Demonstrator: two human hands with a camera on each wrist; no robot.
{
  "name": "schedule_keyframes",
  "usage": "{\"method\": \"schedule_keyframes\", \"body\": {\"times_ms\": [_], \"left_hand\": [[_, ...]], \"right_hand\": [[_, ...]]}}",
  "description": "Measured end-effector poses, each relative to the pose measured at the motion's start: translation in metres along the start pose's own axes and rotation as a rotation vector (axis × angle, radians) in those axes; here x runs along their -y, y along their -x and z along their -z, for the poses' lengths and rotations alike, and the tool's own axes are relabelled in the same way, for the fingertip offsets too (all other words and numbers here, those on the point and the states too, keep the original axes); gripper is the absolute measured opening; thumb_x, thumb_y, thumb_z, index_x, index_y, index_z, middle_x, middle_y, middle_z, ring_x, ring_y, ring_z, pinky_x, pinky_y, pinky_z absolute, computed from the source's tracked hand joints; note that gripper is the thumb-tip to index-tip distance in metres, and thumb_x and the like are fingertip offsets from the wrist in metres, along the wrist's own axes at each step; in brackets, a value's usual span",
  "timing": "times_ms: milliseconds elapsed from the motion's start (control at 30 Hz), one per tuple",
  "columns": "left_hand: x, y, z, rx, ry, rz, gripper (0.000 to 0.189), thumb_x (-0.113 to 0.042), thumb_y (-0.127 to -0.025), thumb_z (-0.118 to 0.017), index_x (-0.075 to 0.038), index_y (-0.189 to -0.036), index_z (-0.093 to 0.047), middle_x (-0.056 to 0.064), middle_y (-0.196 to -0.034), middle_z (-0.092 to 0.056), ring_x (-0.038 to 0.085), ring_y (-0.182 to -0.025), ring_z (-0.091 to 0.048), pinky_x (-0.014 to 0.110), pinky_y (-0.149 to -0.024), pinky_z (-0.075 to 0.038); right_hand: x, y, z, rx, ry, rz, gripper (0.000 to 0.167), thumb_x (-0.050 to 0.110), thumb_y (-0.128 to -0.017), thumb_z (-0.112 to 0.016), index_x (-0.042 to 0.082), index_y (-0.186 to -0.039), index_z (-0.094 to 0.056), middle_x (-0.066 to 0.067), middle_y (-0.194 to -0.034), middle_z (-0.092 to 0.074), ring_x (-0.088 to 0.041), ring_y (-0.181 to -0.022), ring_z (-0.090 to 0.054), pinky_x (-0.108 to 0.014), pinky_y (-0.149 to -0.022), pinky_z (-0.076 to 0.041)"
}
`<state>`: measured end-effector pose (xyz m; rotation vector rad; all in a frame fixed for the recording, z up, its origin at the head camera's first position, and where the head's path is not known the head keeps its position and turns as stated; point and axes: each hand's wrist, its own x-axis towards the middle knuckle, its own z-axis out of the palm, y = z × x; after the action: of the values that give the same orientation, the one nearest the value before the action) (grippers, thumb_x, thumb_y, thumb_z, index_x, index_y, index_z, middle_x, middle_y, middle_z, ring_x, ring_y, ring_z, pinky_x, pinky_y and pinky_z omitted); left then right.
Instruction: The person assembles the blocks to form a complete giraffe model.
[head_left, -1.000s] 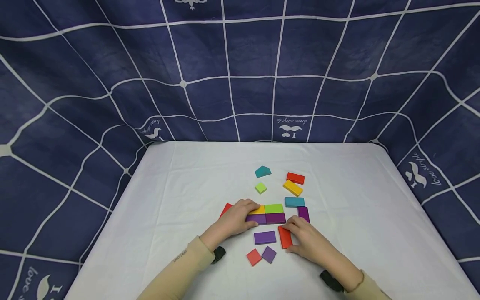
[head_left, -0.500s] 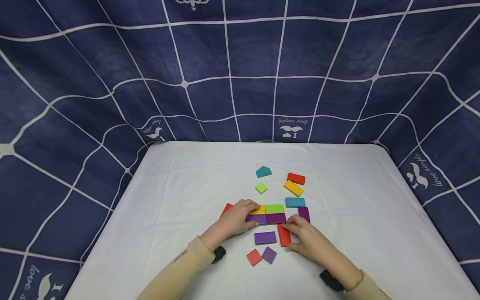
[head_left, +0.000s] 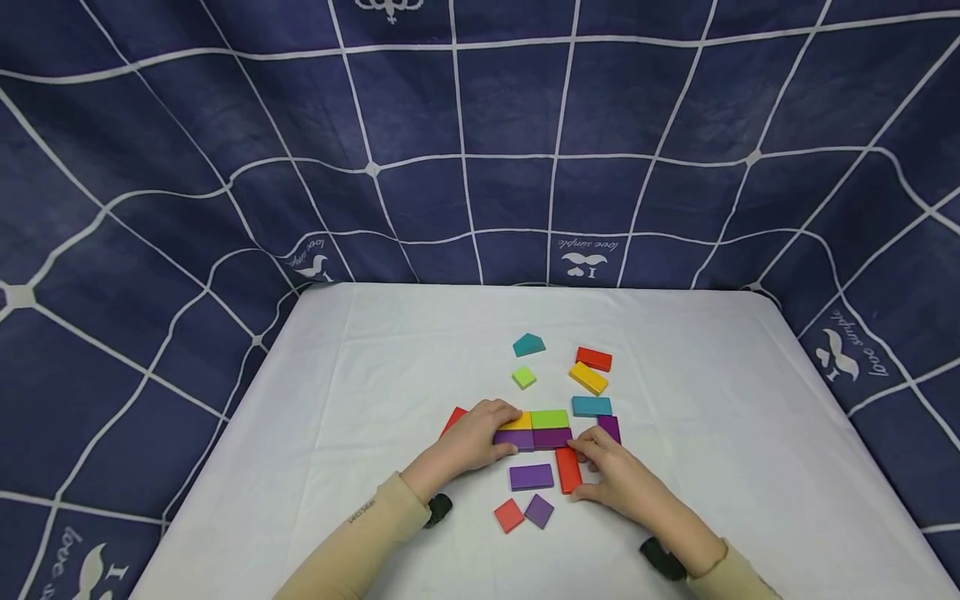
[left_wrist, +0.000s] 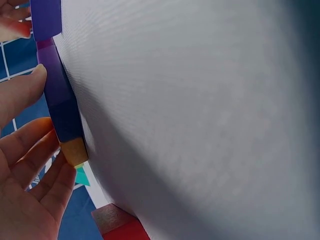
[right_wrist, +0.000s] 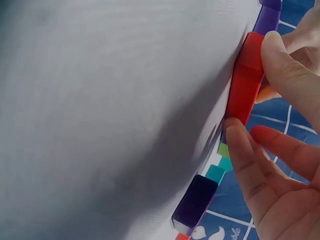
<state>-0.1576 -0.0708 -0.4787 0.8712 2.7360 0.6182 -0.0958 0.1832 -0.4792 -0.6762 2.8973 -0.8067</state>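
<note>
My left hand (head_left: 471,437) grips the left end of a two-by-two group of flat blocks, thumb against the purple block (head_left: 515,440) and fingers over the yellow block (head_left: 517,420). A lime green block (head_left: 550,419) and a dark purple block (head_left: 552,438) form the group's right half. Just below its right corner, my right hand (head_left: 622,477) holds a red block (head_left: 567,472) lengthwise between thumb and fingertips. In the right wrist view the thumb (right_wrist: 282,62) presses one end of that block, with fingertips at the other. A red block (head_left: 453,419) is partly hidden behind my left hand.
Nearer me lie a purple block (head_left: 531,477), a red square (head_left: 509,516) and a purple square (head_left: 539,511). Farther off are a teal piece (head_left: 529,344), green square (head_left: 524,377), red block (head_left: 594,359), yellow block (head_left: 588,378), teal block (head_left: 592,407) and dark purple block (head_left: 609,428).
My right hand has slid the red block slightly away from me, up against the group's near right corner; its fingertips now reach that corner. The left hand has stayed in place.
</note>
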Motion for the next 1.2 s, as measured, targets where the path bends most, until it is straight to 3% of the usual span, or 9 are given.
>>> {"method": "schedule_keyframes", "body": {"times_ms": [167,267,367,467,567,733,1200], "left_hand": [[0.001,0.001,0.000,0.002,0.000,-0.001,0.053,-0.031,-0.092,-0.070,-0.010,-0.138,-0.056,0.003,-0.137,-0.058,0.020,-0.125,-0.053,0.035,-0.109,-0.045],[0.001,0.001,-0.001,0.001,-0.001,-0.003,0.053,-0.031,-0.092,-0.070,-0.010,-0.138,-0.056,0.003,-0.137,-0.058,0.020,-0.124,-0.053,0.035,-0.108,-0.045],[0.002,0.001,-0.001,-0.003,-0.004,-0.004,0.053,-0.031,-0.092,-0.070,-0.010,-0.138,-0.057,0.003,-0.136,-0.058,0.020,-0.123,-0.053,0.035,-0.108,-0.045],[0.002,0.001,0.000,-0.006,-0.001,-0.002,0.052,-0.031,-0.092,-0.070,-0.010,-0.138,-0.057,0.004,-0.136,-0.059,0.020,-0.124,-0.054,0.035,-0.108,-0.045],[0.001,0.001,0.000,-0.004,0.002,-0.003,0.052,-0.031,-0.092,-0.070,-0.010,-0.138,-0.057,0.004,-0.136,-0.059,0.020,-0.124,-0.054,0.036,-0.108,-0.045],[0.002,0.000,0.000,0.003,-0.010,-0.006,0.053,-0.032,-0.092,-0.070,-0.010,-0.138,-0.057,0.004,-0.138,-0.058,0.020,-0.126,-0.053,0.036,-0.110,-0.044],[0.000,0.000,0.001,0.007,-0.008,-0.006,0.053,-0.030,-0.092,-0.070,-0.009,-0.139,-0.056,0.004,-0.140,-0.057,0.020,-0.127,-0.052,0.035,-0.110,-0.044]], "right_hand": [[0.000,-0.001,0.000,-0.011,0.006,-0.001,0.065,0.025,-0.067,-0.091,-0.002,-0.121,-0.067,0.000,-0.106,-0.055,-0.010,-0.085,-0.057,-0.019,-0.071,-0.055],[-0.001,-0.004,0.003,0.003,0.007,-0.010,0.068,0.031,-0.068,-0.091,0.001,-0.124,-0.066,-0.001,-0.112,-0.057,-0.013,-0.093,-0.059,-0.025,-0.077,-0.058],[-0.003,-0.011,0.009,0.068,-0.004,-0.027,0.079,0.036,-0.069,-0.090,0.002,-0.134,-0.059,-0.008,-0.130,-0.055,-0.023,-0.113,-0.059,-0.039,-0.092,-0.056],[-0.006,-0.019,0.015,0.166,-0.020,-0.039,0.093,0.038,-0.068,-0.090,0.003,-0.144,-0.048,-0.012,-0.152,-0.041,-0.034,-0.135,-0.045,-0.051,-0.104,-0.047],[-0.009,-0.024,0.019,0.248,-0.047,-0.061,0.104,0.037,-0.066,-0.091,0.003,-0.150,-0.039,-0.011,-0.162,-0.027,-0.036,-0.144,-0.033,-0.054,-0.108,-0.042],[-0.010,-0.027,0.019,0.288,-0.065,-0.059,0.107,0.034,-0.066,-0.092,0.000,-0.150,-0.036,-0.013,-0.162,-0.025,-0.038,-0.145,-0.030,-0.056,-0.109,-0.040],[-0.010,-0.028,0.013,0.260,-0.036,-0.049,0.105,0.037,-0.064,-0.092,-0.004,-0.146,-0.042,-0.014,-0.158,-0.032,-0.038,-0.142,-0.036,-0.055,-0.107,-0.043]]}}
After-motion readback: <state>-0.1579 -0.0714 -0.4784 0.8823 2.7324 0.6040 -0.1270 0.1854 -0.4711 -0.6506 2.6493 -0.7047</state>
